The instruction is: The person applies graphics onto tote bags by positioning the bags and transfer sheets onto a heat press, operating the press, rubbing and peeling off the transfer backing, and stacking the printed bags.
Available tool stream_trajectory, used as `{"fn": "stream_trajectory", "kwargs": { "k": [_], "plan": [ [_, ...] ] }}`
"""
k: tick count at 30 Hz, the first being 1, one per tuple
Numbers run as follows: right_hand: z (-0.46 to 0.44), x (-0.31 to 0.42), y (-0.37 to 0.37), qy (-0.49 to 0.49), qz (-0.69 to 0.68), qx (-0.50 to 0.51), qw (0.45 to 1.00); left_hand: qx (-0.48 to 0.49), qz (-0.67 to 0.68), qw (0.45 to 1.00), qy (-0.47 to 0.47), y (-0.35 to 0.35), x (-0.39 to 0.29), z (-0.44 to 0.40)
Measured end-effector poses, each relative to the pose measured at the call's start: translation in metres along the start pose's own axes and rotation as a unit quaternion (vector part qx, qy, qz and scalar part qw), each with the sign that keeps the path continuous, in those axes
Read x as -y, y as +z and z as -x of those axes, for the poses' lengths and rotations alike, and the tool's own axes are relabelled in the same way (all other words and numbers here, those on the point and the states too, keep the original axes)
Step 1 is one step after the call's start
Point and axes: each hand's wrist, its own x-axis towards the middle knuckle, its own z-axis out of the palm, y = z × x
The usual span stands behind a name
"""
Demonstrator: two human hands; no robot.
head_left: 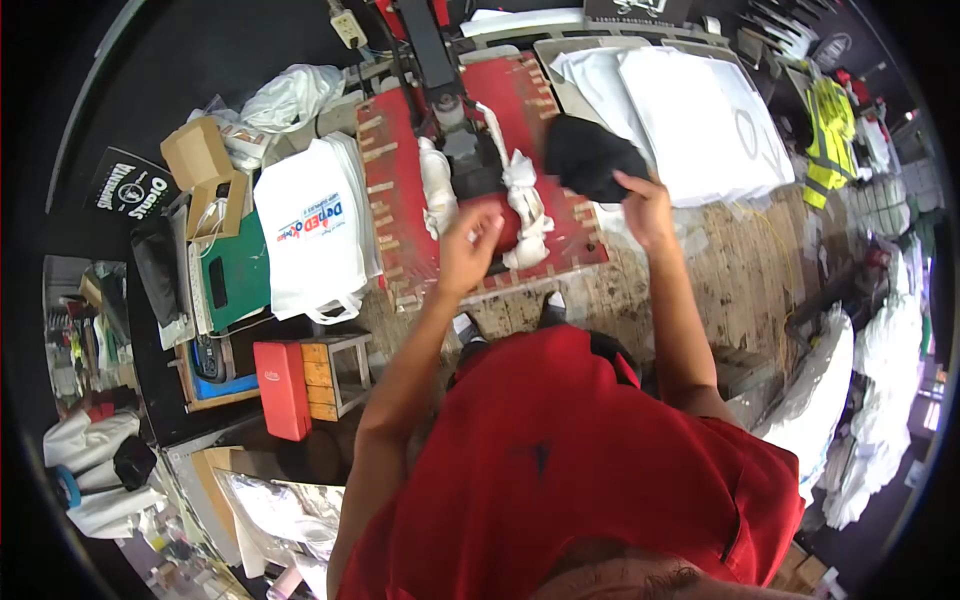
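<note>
My right hand (648, 207) pinches the lower right edge of a black cloth (592, 158), its thumb and fingers closed on it. The cloth hangs over the right side of the red board (395, 190) and the left edge of a stack of white sheets. My left hand (470, 248) hovers in front of a dark press (470, 160), fingers loosely curled and apart, with nothing visible in them. Two white wrapped bars (522, 205) flank the press, one on each side. What exactly the black cloth is, I cannot tell.
White printed bags (315, 215) lie left of the red board. White sheets (700, 115) are stacked to the right. Further left are an open cardboard box (212, 180), a green case (235, 275) and a red box (282, 390). White bundles (820, 390) stand at the right.
</note>
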Motion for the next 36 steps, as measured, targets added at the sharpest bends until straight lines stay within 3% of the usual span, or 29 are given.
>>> {"fn": "stream_trajectory", "kwargs": {
  "k": [1,2,4,8,9,11,13,15,18,19,21,22,27,29,30,34,36],
  "plan": [
    [0.009,-0.005,0.019,0.002,-0.017,0.017,1.000,-0.036,0.100,0.994,-0.014,0.002,-0.004,-0.004],
    [0.016,-0.011,0.030,0.060,-0.047,0.049,0.996,-0.036,0.101,0.994,-0.013,-0.001,-0.018,-0.006],
    [0.024,-0.026,0.052,0.130,-0.096,0.116,0.980,-0.034,0.281,0.957,-0.069,-0.010,-0.053,-0.010],
    [0.041,-0.061,0.075,0.172,-0.136,0.168,0.961,0.019,0.322,0.933,-0.162,-0.023,-0.076,0.003],
    [0.042,-0.072,0.076,0.184,-0.147,0.172,0.957,0.018,0.321,0.933,-0.162,-0.025,-0.071,0.006],
    [0.048,-0.084,0.084,0.199,-0.114,0.135,0.964,0.039,0.197,0.974,-0.108,-0.030,-0.059,0.012],
    [0.056,-0.085,0.096,0.189,-0.030,0.094,0.977,0.028,0.179,0.975,-0.126,-0.032,-0.055,0.014],
    [0.067,-0.076,0.117,0.160,0.035,0.116,0.980,-0.005,0.201,0.949,-0.242,-0.036,-0.061,0.011],
    [0.084,-0.061,0.142,-0.026,0.182,0.214,0.959,-0.091,0.211,0.943,-0.241,-0.036,-0.052,0.010],
    [0.085,-0.062,0.141,-0.026,0.182,0.216,0.959,-0.123,0.215,0.936,-0.252,-0.035,-0.043,0.013],
    [0.085,-0.062,0.138,-0.111,0.454,0.222,0.856,-0.109,0.238,0.930,-0.258,-0.036,-0.042,0.015],
    [0.085,-0.064,0.140,-0.141,0.484,0.187,0.843,-0.114,0.230,0.933,-0.253,-0.036,-0.042,0.017],
    [0.063,-0.076,0.123,-0.050,0.373,0.173,0.910,-0.138,0.300,0.907,-0.260,-0.042,-0.057,0.019],
    [0.055,-0.074,0.115,0.069,0.087,0.219,0.969,-0.139,0.461,0.835,-0.264,-0.047,-0.065,0.015],
    [0.056,-0.072,0.119,0.072,0.113,0.202,0.970,-0.123,0.466,0.831,-0.277,-0.049,-0.066,0.013],
    [0.043,-0.090,0.107,0.056,0.159,0.217,0.961,-0.068,0.472,0.824,-0.304,-0.046,-0.065,0.012],
    [0.050,-0.083,0.124,0.090,0.042,0.182,0.978,-0.042,0.391,0.890,-0.232,-0.043,-0.057,0.012]
  ]
}}
